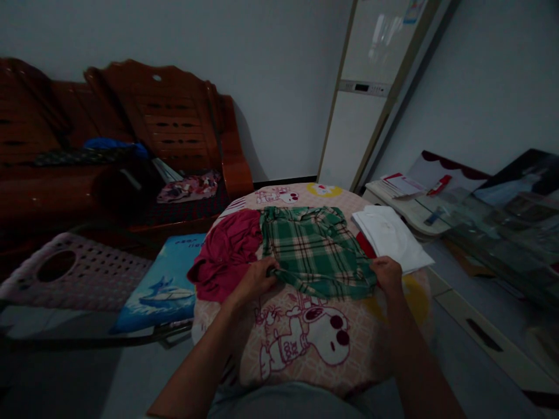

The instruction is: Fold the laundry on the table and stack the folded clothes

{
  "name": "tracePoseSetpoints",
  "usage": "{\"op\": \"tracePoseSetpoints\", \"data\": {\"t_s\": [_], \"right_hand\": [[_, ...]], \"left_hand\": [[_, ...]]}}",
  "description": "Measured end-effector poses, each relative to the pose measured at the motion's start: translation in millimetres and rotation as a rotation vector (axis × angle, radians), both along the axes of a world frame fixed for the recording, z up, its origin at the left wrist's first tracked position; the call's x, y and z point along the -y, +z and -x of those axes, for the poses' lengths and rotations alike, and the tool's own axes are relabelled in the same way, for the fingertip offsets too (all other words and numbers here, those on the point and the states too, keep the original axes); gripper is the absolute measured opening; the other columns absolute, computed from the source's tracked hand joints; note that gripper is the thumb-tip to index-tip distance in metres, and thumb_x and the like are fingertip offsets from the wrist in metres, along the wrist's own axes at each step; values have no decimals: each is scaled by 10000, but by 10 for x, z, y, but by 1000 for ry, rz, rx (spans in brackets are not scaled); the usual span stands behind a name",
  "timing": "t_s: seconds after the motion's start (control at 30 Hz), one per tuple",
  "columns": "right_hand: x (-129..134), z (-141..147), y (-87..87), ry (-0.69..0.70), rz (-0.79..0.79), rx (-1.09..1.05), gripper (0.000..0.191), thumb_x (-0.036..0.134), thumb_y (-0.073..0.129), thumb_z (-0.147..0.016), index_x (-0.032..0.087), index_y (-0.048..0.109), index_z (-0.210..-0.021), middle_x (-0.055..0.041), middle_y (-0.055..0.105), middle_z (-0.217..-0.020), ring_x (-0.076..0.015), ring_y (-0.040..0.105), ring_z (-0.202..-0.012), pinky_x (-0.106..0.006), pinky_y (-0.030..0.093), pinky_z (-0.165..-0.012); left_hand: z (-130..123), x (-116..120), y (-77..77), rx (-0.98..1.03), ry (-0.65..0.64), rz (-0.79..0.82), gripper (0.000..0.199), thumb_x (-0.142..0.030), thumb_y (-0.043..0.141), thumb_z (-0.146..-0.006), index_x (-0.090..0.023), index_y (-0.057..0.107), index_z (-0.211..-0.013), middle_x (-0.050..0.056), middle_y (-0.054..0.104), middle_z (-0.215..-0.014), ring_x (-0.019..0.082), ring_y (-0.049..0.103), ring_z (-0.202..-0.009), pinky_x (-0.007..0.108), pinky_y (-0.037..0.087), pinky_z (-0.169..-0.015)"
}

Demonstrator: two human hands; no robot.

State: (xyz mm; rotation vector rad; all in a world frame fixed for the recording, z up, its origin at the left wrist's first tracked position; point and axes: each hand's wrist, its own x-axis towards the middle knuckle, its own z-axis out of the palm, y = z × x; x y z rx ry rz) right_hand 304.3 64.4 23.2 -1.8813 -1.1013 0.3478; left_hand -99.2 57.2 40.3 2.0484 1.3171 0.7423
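A green plaid garment (pixel 312 247) lies spread on a round table covered with a pink cartoon-print cloth (pixel 283 349). My left hand (pixel 259 278) pinches its near left corner, and my right hand (pixel 386 272) grips the near right corner. Between the two hands the near edge is drawn out and sags slightly. Left of the plaid piece, touching it, a crumpled magenta garment (pixel 229 250) hangs a little over the table's edge. Folded white cloth (pixel 391 235) rests to the right, with something red (pixel 365 244) partly hidden beneath it.
A woven chair (pixel 87 267) with a blue cushion (pixel 163 291) stands at the left of the table. Behind it is a wooden bench (pixel 166 116) bearing clothes. A tall white cabinet-like unit (pixel 353 134) is at the back; a glass-topped table (pixel 515 215) stands right.
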Motion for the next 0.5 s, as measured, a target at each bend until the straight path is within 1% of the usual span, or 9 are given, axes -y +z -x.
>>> {"op": "tracePoseSetpoints", "data": {"t_s": [0.1, 0.17, 0.2, 0.3, 0.4, 0.47, 0.5], "right_hand": [[-28, -103, 24, -41, -60, -113, 229, 407, 625, -543, 194, 643, -627, -29, 642, -570, -194, 579, -548, -291, 441, -541], [-27, -213, 78, -66, -71, -96, 210, 371, 605, -559, 183, 657, -636, -42, 655, -585, -200, 587, -560, -289, 440, -542], [-16, -263, 108, -71, -51, -47, 186, 343, 598, -570, 179, 662, -632, -48, 660, -591, -202, 591, -568, -289, 438, -550], [60, -312, 186, -64, 103, 235, 120, 233, 574, -617, 179, 681, -617, -71, 668, -619, -202, 595, -595, -291, 413, -570], [155, -138, 242, -59, 279, 568, 143, 191, 572, -701, 184, 713, -678, -106, 688, -718, -209, 601, -643, -298, 375, -578], [175, 78, 274, -45, 286, 709, 170, 222, 562, -790, 178, 725, -780, -125, 698, -813, -220, 619, -712, -299, 377, -604], [163, 200, 287, -12, 252, 746, 190, 238, 545, -833, 172, 723, -825, -129, 701, -855, -222, 627, -753, -296, 384, -627]], "left_hand": [[22, -11, 123, 126, -66, 35, 152, -159, 495, -730, -174, 628, -802, -8, 623, -754, 148, 566, -723, 236, 424, -684], [77, -9, 190, 134, -138, 79, 153, -156, 499, -720, -176, 635, -787, -13, 624, -748, 142, 562, -716, 231, 423, -680], [107, 4, 208, 106, -184, 117, 159, -152, 510, -710, -178, 646, -786, -16, 630, -743, 139, 563, -705, 227, 421, -669], [160, 94, 200, -14, -304, 254, 177, -149, 573, -679, -199, 695, -797, -25, 670, -740, 135, 579, -677, 211, 417, -630], [141, 178, 170, -52, -384, 374, 129, -191, 655, -674, -212, 722, -783, -23, 705, -742, 139, 608, -675, 195, 422, -603], [105, 174, 176, -33, -427, 427, 90, -270, 668, -724, -198, 716, -747, -13, 698, -698, 133, 605, -632, 188, 410, -566], [84, 149, 188, -21, -433, 438, 139, -314, 653, -760, -189, 707, -738, -9, 683, -665, 127, 592, -598, 188, 396, -543]]}}
